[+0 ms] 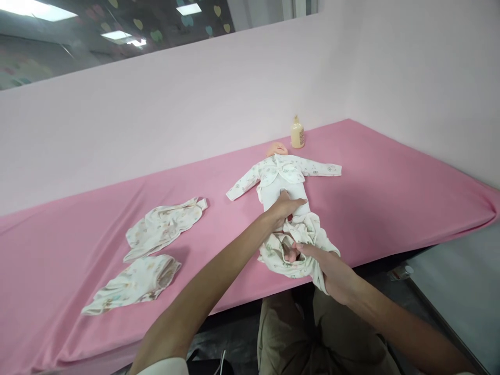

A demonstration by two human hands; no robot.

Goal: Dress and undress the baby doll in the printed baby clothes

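Observation:
A baby doll (283,190) lies on its back, its white cloth torso bare below a white patterned long-sleeved top (273,169). White patterned baby pants (308,229) are bunched around the doll's lower end, near the table's front edge. My left hand (285,207) holds the doll at its lower torso, thumb and a finger showing and the other fingers hidden. My right hand (326,263) grips the pants from the right, with its thumb on top of the fabric. A doll's foot (291,254) shows in an opening of the cloth.
Two more white patterned garments, an upper one (164,226) and a lower one (135,286), lie to the left on the pink-covered table (219,229). A pump bottle (297,134) stands behind the doll's head, near the pale wall (195,109).

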